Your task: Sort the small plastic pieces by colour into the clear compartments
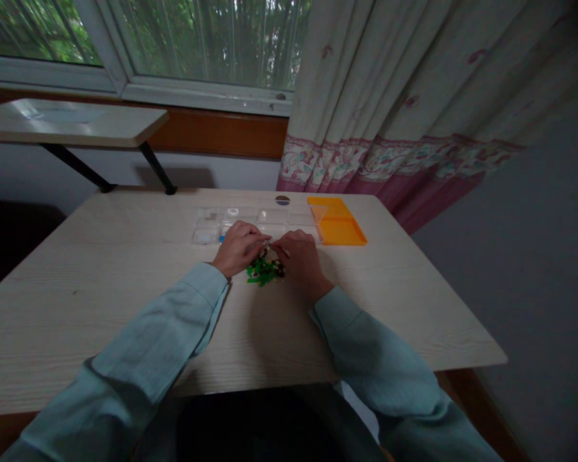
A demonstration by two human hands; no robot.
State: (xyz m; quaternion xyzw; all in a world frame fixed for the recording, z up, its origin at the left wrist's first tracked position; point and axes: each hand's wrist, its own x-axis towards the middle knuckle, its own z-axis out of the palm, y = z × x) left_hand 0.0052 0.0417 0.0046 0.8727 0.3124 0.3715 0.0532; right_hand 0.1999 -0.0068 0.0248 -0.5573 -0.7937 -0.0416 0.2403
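Observation:
My left hand (243, 247) and my right hand (301, 256) meet above a small pile of green, black and pale pieces (264, 271) on the table. The fingertips of both hands are pinched close together at the pile's far edge. Whatever lies between them is too small to make out. Just beyond the hands sits a clear plastic tray (207, 220) divided into compartments. A bit of blue shows in it beside my left hand, and my hands cover part of its near edge.
An orange divided tray (343, 224) lies at the back right, touching or overlapping the clear one. A round dark disc (282, 200) is near the table's far edge. A raised shelf (72, 125) on black legs stands at the back left. A curtain (366, 115) hangs behind the table (125, 308).

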